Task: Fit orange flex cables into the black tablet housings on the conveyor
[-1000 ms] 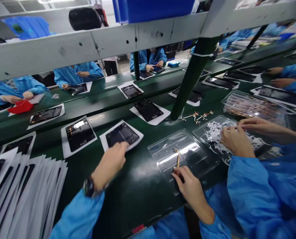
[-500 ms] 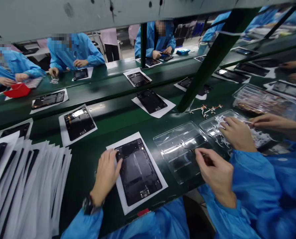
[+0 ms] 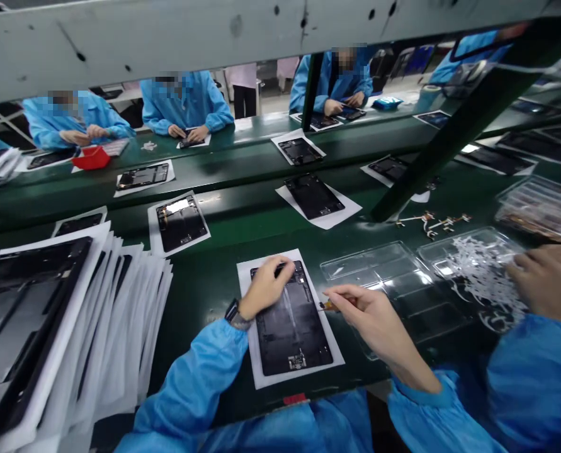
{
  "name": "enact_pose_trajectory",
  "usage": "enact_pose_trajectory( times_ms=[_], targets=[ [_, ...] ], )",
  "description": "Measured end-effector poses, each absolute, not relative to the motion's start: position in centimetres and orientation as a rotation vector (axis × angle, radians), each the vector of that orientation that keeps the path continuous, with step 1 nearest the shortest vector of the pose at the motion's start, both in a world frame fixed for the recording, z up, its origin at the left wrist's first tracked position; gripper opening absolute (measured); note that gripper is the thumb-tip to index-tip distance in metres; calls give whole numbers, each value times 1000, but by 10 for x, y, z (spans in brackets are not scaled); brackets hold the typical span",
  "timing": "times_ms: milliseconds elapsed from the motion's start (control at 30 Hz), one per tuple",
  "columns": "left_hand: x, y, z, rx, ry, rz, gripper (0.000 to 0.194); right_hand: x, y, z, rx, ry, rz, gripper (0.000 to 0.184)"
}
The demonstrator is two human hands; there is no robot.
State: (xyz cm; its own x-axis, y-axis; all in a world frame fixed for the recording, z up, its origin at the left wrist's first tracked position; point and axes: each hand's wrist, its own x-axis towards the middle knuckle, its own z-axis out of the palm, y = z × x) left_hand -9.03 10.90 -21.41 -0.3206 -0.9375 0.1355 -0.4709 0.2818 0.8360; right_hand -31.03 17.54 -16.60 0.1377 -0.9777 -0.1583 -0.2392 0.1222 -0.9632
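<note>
Green, glossy workbench (image 3: pixel 233 229) runs across the room beneath a pale, scuffed beam (image 3: pixel 176 47), with workers in blue smocks seated along its far side. Compared with half a second ago, the view takes in more of the left, where a stack of white sheets (image 3: pixel 119 333) interleaved with black panels leans in a ragged fan. The left hand (image 3: pixel 265 288), which was at the far left corner of the black tablet panel (image 3: pixel 289 327), now lies over its far end, fingers curled; whether they grip anything cannot be told. The right hand (image 3: pixel 372 314) has moved left from above the clear tray (image 3: pixel 384 272) to the panel's right edge, and its thumb and fingers pinch a small orange flex part (image 3: pixel 328 306), mostly hidden by the fingers.

The panel lies flat at the near side of the bench, in front of the person, on a white sheet (image 3: pixel 330 345) that shows as a border around it. It is a dark rectangle with rounded corners, a smooth grey-black middle with a pale streak of glare, and a small patch of pale components at the near end.

To the right, the tray is thin, transparent moulded plastic with shallow compartments. Beyond it, a second clear tray (image 3: pixel 430 254) holds a loose tangle of thin white strips (image 3: pixel 478 267), with a co-worker's hand (image 3: pixel 547 277) at its right. Small white-and-orange flex pieces (image 3: pixel 429 221) lie on the bench farther back.
</note>
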Motion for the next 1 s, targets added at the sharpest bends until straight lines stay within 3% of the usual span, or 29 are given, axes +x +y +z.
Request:
enact_pose_trajectory(
  times_ms=[67, 133, 333, 467, 600, 767, 833, 1000],
  targets=[
    [-97, 140, -209, 1004, -1757, -1413, 32, -298, 160, -168, -1329, 1245, -844, 32],
    [-96, 165, -210, 975, -1662, -1613, 44, -284, 143, -172, -1384, 1201, -808, 32],
    [-67, 196, -228, 1635, -1915, -865, 36, -230, 101, -204, -1755, 1254, -711, 23],
    [-41, 195, -229, 1817, -2070, -701, 25, -202, 84, -218, -1828, 1171, -588, 19],
    [-21, 185, -216, 1707, -1996, -1012, 11, -194, 81, -208, -1781, 1033, -494, 19],
    [-17, 174, -208, 1430, -1717, -1501, 27, -196, 81, -183, -1819, 1049, -462, 18],
    [-22, 176, -215, 1520, -1717, -1362, 21, -196, 77, -179, -1842, 1071, -468, 17],
    [-31, 194, -234, 1778, -1969, -449, 17, -192, 61, -196, -1923, 1128, -363, 14]
  ],
)
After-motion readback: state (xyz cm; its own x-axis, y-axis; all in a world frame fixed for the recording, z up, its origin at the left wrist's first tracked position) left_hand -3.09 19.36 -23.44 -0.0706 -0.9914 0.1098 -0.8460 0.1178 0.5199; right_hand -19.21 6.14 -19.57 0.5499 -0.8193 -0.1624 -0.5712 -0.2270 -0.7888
